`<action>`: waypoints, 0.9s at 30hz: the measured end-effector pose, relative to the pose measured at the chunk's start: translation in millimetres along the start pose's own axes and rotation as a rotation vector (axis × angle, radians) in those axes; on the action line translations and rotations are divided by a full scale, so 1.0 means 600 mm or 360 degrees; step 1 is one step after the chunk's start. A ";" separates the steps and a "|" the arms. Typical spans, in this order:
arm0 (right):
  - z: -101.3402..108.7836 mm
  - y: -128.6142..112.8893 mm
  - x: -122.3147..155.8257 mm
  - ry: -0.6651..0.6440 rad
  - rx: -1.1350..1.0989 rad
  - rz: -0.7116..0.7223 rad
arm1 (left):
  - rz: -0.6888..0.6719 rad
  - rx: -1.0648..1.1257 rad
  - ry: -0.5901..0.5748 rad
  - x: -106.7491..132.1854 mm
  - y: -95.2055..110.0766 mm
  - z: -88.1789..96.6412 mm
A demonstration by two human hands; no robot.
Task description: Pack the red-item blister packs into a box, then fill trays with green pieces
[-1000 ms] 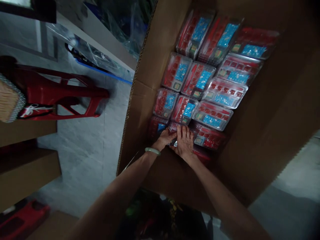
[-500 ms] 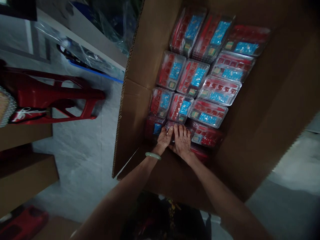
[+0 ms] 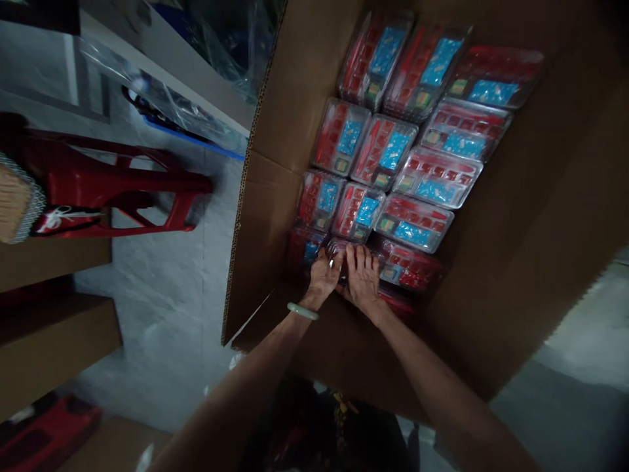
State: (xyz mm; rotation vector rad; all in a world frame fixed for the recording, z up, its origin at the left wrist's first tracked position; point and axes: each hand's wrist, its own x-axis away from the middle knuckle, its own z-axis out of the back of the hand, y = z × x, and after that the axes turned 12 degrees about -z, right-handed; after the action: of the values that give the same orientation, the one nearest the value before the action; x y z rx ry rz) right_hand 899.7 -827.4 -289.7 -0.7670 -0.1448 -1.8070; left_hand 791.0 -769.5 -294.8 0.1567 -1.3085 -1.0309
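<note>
Packs (image 3: 438,176) in carton (image 3: 506,262), hands (image 3: 363,278) at near end — stool (image 3: 93,183) to left

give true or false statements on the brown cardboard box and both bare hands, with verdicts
A pale green, round bangle is on the left wrist. True.
Both bare hands hang outside the brown cardboard box. False: the left hand and right hand are inside that box.
Clear plastic packs with red and blue contents lie in the box. True.
The red plastic stool is inside the box. False: the stool is outside.
</note>
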 end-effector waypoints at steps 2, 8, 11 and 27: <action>-0.002 0.002 -0.002 -0.0009 0.0003 0.0018 | -0.0024 -0.0153 0.0078 0.013 0.008 -0.005; -0.017 0.004 -0.007 -0.0011 0.0009 0.0029 | -0.0101 -0.0451 0.0135 0.023 0.010 -0.012; -0.020 0.004 -0.007 0.0014 0.0006 0.0032 | -0.0100 -0.0609 0.0085 0.013 0.008 -0.015; -0.056 0.013 -0.016 0.0140 0.0065 -0.0004 | -0.0548 -0.1146 -0.0127 0.044 0.001 -0.051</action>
State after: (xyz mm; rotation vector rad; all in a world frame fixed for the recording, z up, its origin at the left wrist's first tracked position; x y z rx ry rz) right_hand 894.0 -837.7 -323.7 -0.6579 -0.1245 -1.8313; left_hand 814.3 -800.8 -285.4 -0.2169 -0.9229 -1.7563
